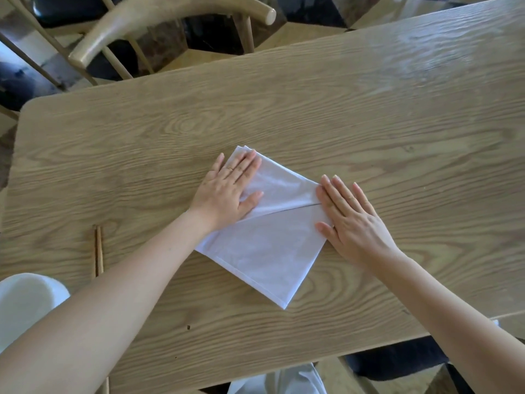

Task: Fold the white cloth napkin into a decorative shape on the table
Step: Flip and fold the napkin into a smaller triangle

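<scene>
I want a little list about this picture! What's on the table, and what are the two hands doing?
table: wooden table
napkin: white napkin, folded, lying flat with a fold line across it
left hand: left hand, flat, palm down on the napkin's far part
right hand: right hand, flat, pressing the napkin's right edge
chopsticks: pair of chopsticks on the table, left of the napkin
chair: wooden chair beyond the table

We see a light wooden table (341, 115) carrying a folded white napkin (264, 251) near its middle, a pair of chopsticks (98, 250) at our left, and a white bowl (25, 302) beside them.
</scene>
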Demonstrator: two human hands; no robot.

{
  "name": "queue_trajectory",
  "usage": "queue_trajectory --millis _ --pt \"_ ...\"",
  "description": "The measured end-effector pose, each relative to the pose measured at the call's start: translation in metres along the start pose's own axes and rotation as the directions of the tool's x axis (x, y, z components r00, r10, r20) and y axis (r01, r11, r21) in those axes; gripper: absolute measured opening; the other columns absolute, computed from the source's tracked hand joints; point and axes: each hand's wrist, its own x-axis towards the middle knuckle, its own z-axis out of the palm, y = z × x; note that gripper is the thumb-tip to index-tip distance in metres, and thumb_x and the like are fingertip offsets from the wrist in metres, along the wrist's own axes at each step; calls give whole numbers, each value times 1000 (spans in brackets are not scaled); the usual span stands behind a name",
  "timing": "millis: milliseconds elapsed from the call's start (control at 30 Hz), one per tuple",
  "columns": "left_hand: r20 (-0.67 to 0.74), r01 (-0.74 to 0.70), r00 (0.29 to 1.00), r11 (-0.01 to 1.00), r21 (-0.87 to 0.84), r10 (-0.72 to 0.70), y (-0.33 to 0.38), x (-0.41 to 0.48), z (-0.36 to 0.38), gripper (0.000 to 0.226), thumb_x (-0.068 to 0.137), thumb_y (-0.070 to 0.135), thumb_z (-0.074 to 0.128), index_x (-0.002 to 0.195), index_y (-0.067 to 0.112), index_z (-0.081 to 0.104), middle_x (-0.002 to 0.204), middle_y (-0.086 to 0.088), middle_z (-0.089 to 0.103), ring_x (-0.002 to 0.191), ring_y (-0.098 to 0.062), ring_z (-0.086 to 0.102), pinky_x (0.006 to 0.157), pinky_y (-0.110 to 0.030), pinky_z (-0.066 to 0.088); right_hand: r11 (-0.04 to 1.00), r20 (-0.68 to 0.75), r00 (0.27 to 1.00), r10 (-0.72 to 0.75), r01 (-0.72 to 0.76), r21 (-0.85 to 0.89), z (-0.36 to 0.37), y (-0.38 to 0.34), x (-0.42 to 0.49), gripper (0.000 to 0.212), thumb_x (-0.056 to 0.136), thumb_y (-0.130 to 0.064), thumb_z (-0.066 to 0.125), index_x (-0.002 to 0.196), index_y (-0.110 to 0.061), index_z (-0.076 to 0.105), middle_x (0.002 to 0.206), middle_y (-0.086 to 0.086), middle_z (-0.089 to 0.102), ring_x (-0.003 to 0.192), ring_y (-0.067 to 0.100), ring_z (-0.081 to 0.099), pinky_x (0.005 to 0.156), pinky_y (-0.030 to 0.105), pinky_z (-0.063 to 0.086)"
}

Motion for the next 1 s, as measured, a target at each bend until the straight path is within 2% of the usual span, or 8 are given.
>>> queue_trajectory --millis 200,367,467,567,733,800,867,1000 --pt "19 3 1000 1000 -2 -3 -12 10 -10 72 86 53 6 147 14 11 157 -3 11 144 -19 7 118 -42 2 1000 21 1000 12 -12 5 4 0 -2 68 92 -52 11 147 -12 13 156 2 8 144 16 1 118 36 -1" --pt "-68 -8 998 962 -272 -11 -11 -33 -13 66 90 48 35 139 4 35 148 -16 34 136 -32 31 112 -51 23 999 23 999 34 -33 -27 2 -3 -3 67 92 -51 14 147 -12 11 157 2 6 144 16 0 119 42 -1" --pt "-19 -80 997 971 -225 77 -6 -66 -8 59 95 49 22 138 11 39 147 -12 36 138 -30 29 114 -44 17 999 -24 1000 15 -16 -30 -3 -12 0 63 91 -39 24 146 -8 18 156 6 13 144 18 6 118 44 1" --pt "-65 -108 993 982 -155 99 -1 -70 -11 45 97 31 29 133 10 47 142 -14 42 133 -34 35 111 -45 25 995 -30 995 -100 100 12 -6 -34 13 60 90 -32 28 146 -9 22 156 7 17 144 20 11 118 42 10" --pt "-237 -138 963 990 -28 128 16 -86 -3 46 84 -6 56 128 5 53 133 -15 54 122 -30 52 98 -44 47 987 38 987 -158 158 10 12 -56 23 71 91 -56 13 148 -14 10 157 2 3 144 18 -3 118 35 -4" --pt "-237 -141 963 989 -32 130 24 -100 2 40 84 -1 62 123 6 58 130 -14 57 118 -29 56 96 -43 48 988 23 988 -152 152 -1 14 -56 22 69 92 -56 17 147 -16 15 156 4 10 144 19 3 119 38 4" --pt "-206 -99 974 995 -15 94 22 -107 4 33 91 11 53 123 6 58 132 -14 56 121 -30 53 98 -45 47 987 23 987 -160 160 10 11 -56 22 65 92 -55 22 147 -20 20 155 6 15 143 22 9 118 42 9" --pt "-83 44 995 999 -24 -46 19 -106 0 47 93 31 35 132 7 49 140 -16 45 130 -36 39 104 -52 39 988 33 988 -149 148 30 7 -58 22 64 90 -57 22 146 -27 20 156 9 12 143 22 6 117 47 10"
